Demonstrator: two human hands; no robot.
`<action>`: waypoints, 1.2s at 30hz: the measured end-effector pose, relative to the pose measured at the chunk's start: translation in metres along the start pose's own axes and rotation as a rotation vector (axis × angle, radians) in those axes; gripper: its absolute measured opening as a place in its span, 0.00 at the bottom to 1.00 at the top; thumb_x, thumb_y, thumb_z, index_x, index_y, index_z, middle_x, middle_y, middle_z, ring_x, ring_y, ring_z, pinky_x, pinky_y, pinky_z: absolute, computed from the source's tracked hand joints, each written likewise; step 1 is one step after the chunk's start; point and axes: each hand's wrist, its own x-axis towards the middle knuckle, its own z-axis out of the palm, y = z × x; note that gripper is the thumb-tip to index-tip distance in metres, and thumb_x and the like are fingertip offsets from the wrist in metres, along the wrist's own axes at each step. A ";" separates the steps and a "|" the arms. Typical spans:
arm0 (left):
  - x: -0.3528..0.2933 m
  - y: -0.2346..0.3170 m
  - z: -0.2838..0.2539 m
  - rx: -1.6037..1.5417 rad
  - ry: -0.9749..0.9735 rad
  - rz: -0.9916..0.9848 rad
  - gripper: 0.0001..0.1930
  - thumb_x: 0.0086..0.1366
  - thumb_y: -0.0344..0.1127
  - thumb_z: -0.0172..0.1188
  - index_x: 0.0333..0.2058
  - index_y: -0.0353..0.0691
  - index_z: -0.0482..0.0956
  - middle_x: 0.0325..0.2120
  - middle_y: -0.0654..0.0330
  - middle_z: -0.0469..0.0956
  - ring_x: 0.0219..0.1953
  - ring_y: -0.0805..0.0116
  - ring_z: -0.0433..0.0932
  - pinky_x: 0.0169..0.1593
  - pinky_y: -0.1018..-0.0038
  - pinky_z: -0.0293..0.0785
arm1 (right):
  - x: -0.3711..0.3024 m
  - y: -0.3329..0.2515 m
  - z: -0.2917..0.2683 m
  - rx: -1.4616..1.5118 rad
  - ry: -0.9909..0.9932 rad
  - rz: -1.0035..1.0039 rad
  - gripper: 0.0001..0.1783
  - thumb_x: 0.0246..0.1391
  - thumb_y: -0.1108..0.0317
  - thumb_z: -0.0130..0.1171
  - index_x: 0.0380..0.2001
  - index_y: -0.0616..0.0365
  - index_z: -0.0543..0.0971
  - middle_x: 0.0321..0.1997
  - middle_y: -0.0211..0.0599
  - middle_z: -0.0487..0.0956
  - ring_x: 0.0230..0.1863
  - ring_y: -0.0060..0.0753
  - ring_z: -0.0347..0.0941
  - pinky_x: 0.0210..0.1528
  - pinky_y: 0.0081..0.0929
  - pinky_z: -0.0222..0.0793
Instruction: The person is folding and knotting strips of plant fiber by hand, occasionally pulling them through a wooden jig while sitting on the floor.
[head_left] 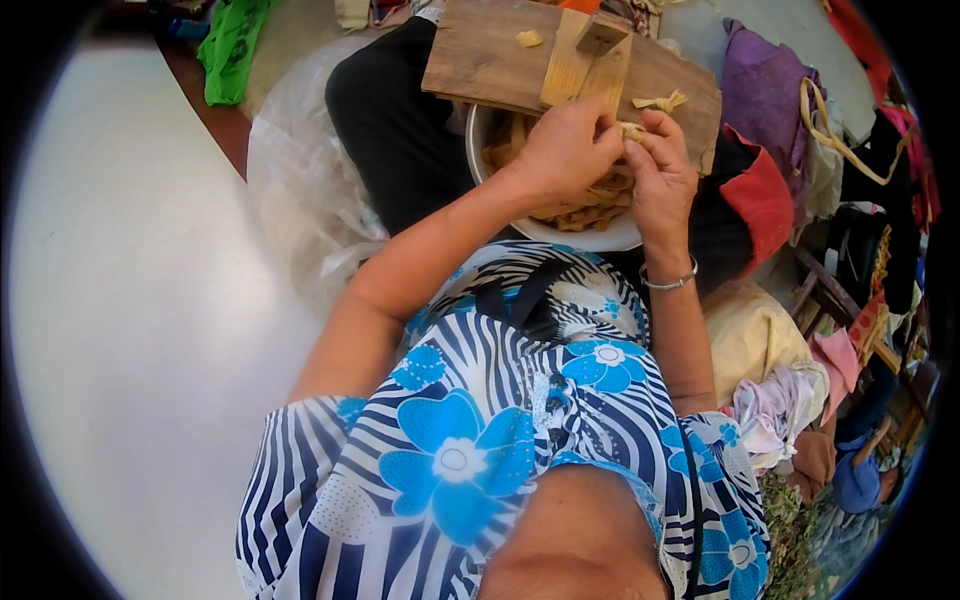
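shirt: the black and white striped shirt with blue flowers (pixel 455 462) is nearest, on the person's body.
cloth: to the right there is a cream-coloured cloth bundle (pixel 755 335).
bracelet: a thin silver-coloured metal bracelet (pixel 670 279) is around the right wrist.
bowl: the white round bowl (pixel 600 239) is in the middle, and many tan, flat pieces (pixel 578 216) lie inside.
right hand: the right hand (pixel 664 182) has its thumb and finger pinched narrow, holding a small pale tan strip (pixel 632 131).
left hand: the left hand (pixel 570 150) has its fingers bent inward, close beside this strip; the tips are partly hidden, so i cannot tell if they grip it.
strip: it is between the two hands, above the far right part of the bowl.
plastic: a clear, crumpled plastic bag (pixel 305 185) lies to the left.
board: farther, a flat brown wooden board (pixel 485 65) hides the far part of the bowl. on its right half rests a pale knotted piece (pixel 660 102).
block: a small wooden block (pixel 603 33) stands near the far edge.
far sides: a purple cloth (pixel 762 90) is right, a bright green plastic bag (pixel 232 50) left.
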 end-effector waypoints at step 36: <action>0.047 -0.039 -0.067 -0.082 -0.071 -0.104 0.11 0.62 0.36 0.54 0.35 0.33 0.78 0.23 0.65 0.74 0.28 0.78 0.70 0.33 0.77 0.67 | 0.069 0.023 0.003 -0.137 -0.207 0.118 0.04 0.54 0.71 0.57 0.32 0.60 0.79 0.27 0.29 0.77 0.24 0.19 0.70 0.26 0.18 0.64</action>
